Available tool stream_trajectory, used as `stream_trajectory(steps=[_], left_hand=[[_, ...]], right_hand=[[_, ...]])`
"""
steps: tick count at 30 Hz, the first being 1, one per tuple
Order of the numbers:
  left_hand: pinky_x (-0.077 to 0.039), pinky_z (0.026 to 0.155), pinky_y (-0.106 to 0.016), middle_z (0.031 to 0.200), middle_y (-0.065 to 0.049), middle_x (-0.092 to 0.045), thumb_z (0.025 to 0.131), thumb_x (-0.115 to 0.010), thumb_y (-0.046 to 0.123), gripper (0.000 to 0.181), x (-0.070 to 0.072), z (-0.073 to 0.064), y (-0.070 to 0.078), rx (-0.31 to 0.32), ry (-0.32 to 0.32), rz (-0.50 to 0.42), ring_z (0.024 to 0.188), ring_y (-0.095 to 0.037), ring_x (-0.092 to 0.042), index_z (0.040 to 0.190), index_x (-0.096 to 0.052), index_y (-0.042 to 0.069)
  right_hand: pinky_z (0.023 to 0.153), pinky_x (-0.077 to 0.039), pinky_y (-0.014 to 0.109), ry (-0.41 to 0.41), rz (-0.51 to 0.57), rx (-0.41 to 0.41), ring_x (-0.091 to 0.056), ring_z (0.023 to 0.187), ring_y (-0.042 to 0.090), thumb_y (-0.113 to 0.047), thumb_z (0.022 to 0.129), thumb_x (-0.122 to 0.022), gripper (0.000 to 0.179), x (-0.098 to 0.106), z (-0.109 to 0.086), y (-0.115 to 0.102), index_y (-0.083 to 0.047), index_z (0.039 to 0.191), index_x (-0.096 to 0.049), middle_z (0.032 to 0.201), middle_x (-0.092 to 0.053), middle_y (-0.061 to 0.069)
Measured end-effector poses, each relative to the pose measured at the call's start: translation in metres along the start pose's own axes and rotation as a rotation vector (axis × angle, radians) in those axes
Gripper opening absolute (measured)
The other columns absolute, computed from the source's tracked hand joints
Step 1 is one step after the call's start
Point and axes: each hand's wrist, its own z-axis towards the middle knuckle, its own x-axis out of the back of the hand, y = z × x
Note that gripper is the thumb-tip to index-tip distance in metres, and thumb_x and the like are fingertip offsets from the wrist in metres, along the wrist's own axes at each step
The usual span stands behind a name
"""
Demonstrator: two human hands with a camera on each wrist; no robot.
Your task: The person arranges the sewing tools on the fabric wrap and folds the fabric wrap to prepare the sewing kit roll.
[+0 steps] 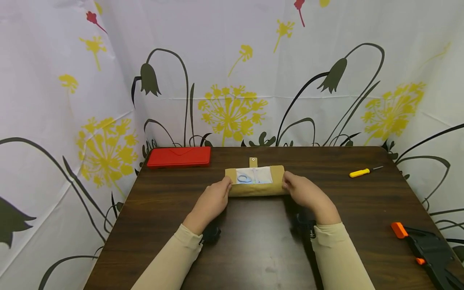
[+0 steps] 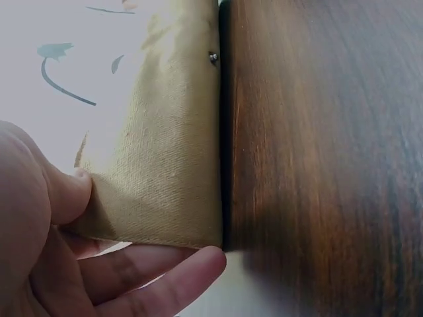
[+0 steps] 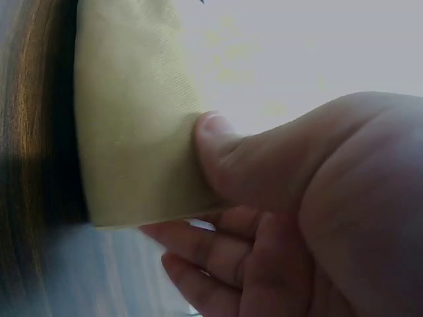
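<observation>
A tan cloth pouch (image 1: 258, 190) with a folded-up lower flap lies across the middle of the dark table. Light-blue scissor handles (image 1: 244, 178) show in its pale inner pocket, and a snap tab (image 1: 253, 162) sticks out at its far edge. My left hand (image 1: 213, 198) pinches the pouch's left end, thumb on the near side and fingers behind and below. At the right end my right hand (image 1: 307, 194) pinches the cloth the same way. A small metal snap stud (image 2: 213, 58) shows on the outer cloth in the left wrist view.
A flat red case (image 1: 179, 157) lies at the back left of the table (image 1: 261, 249). Toward the right is a yellow-handled screwdriver (image 1: 359, 172). At the front right edge rests a black clamp with orange pads (image 1: 427, 249). A flower-printed curtain (image 1: 232, 64) hangs behind.
</observation>
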Motion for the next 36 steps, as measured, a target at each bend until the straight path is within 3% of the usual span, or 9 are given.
stream_trajectory(steps=[10,19,24,30,36], left_hand=[[-0.049,0.066,-0.038,0.076,0.001,-0.054,0.113,-0.058,0.019,0.008,0.000,0.001,0.001,0.023,0.038,-0.015,0.070,-0.019,-0.055,0.108,-0.059,0.013],[-0.050,0.069,-0.038,0.085,0.000,-0.059,0.113,-0.058,0.019,0.011,-0.001,0.002,0.003,0.060,-0.019,-0.033,0.074,-0.019,-0.055,0.107,-0.063,0.013],[-0.051,0.070,-0.038,0.088,-0.001,-0.062,0.113,-0.058,0.020,0.014,-0.001,0.001,0.005,0.075,-0.042,-0.045,0.076,-0.020,-0.056,0.104,-0.065,0.013],[-0.051,0.070,-0.037,0.093,-0.003,-0.063,0.113,-0.058,0.021,0.016,-0.007,0.000,0.004,0.095,-0.091,-0.040,0.076,-0.018,-0.057,0.103,-0.067,0.013],[-0.050,0.065,-0.036,0.101,-0.009,-0.056,0.113,-0.058,0.021,0.015,-0.014,-0.002,0.001,0.125,-0.105,-0.072,0.070,-0.022,-0.057,0.101,-0.065,0.013]], right_hand=[[0.067,-0.042,0.034,-0.039,0.035,-0.012,-0.052,0.070,0.017,-0.020,0.114,-0.055,0.009,-0.002,0.004,0.007,-0.015,0.107,-0.055,0.077,-0.051,0.000],[0.069,-0.044,0.036,-0.084,0.042,0.011,-0.054,0.074,0.018,-0.026,0.115,-0.056,0.012,-0.005,0.003,0.014,-0.016,0.108,-0.058,0.082,-0.058,0.001],[0.070,-0.046,0.036,-0.134,0.035,-0.069,-0.057,0.074,0.019,-0.020,0.114,-0.056,0.012,-0.003,0.000,0.003,-0.012,0.107,-0.060,0.087,-0.063,0.005],[0.061,-0.057,0.036,-0.230,0.141,-0.205,-0.063,0.065,0.022,-0.024,0.115,-0.056,0.017,-0.006,-0.001,0.001,-0.009,0.110,-0.061,0.096,-0.067,0.009],[0.058,-0.060,0.037,-0.236,0.140,-0.226,-0.066,0.064,0.024,-0.025,0.114,-0.058,0.019,-0.011,0.001,0.007,-0.007,0.114,-0.063,0.099,-0.069,0.011]])
